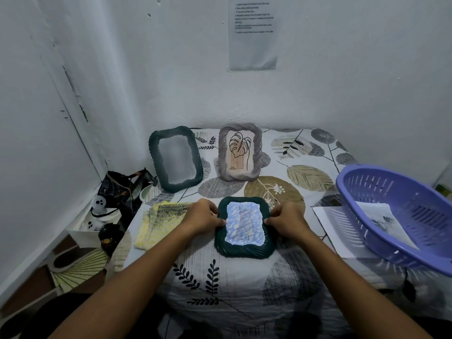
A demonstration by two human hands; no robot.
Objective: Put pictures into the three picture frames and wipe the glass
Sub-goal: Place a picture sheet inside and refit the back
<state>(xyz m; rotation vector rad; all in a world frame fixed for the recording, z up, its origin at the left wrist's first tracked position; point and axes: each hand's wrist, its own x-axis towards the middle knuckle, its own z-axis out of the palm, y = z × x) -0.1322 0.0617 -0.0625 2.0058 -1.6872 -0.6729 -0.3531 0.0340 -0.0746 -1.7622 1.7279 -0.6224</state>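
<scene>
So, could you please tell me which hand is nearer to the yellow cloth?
Left. The left hand holds the green frame right beside the yellow cloth; the right hand holds the frame's far side.

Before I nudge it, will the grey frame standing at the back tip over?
Probably, if pushed high. The grey frame stands nearly upright on a soft, wrinkled cloth, so its footing looks unsteady. Its support is hidden behind it. It looks stiff, so it would likely fall whole.

Near green frame [244, 249]: ribbed, rope-like moulding, slight sheen; blue insert looks like matt paper. Far green frame [175, 158]: same ribbed finish, hazy reflective pane. Grey frame [240, 151]: twisted ribbing, matt; picture inside looks like paper. Tablecloth [234, 289]: woven printed cloth, matt. Yellow rag [160, 222]: rough knit. Basket [401, 216]: smooth glossy plastic, slotted.
</scene>
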